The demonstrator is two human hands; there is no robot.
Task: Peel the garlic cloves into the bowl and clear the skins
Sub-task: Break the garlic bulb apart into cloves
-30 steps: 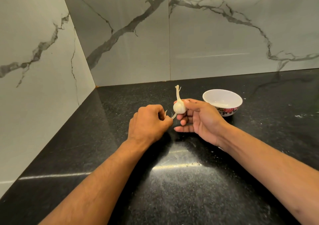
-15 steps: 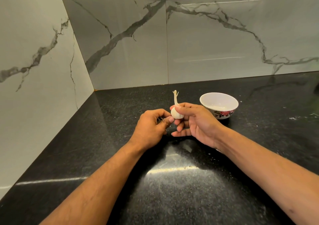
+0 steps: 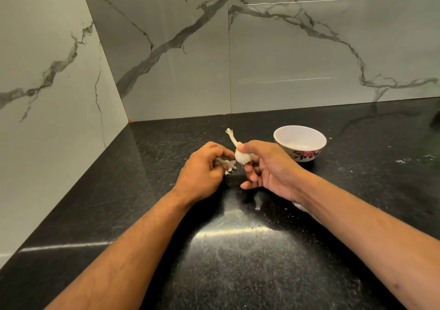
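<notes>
Above dark counter (image 3: 238,262): right hand (image 3: 269,167) grips garlic bulb (image 3: 242,157); left hand (image 3: 202,169) pinches skin (image 3: 229,165).

Underside of the garlic bulb (image 3: 242,157) is hidden behind the right hand (image 3: 271,169) fingers; can't tell if any cloves are exposed. Scraps of skin (image 3: 228,165) just left of the bulb are partly covered by the left hand (image 3: 202,171), whose fingertips curl out of sight, so the exact pinch point isn't visible. The bowl (image 3: 300,143), right of the bulb, has its near-left base blocked by the right hand; inside looks bare, possibly just glare. White specks (image 3: 404,160) far right of the bulb are too small to identify. Both forearms are cut off at the bottom edge.
</notes>
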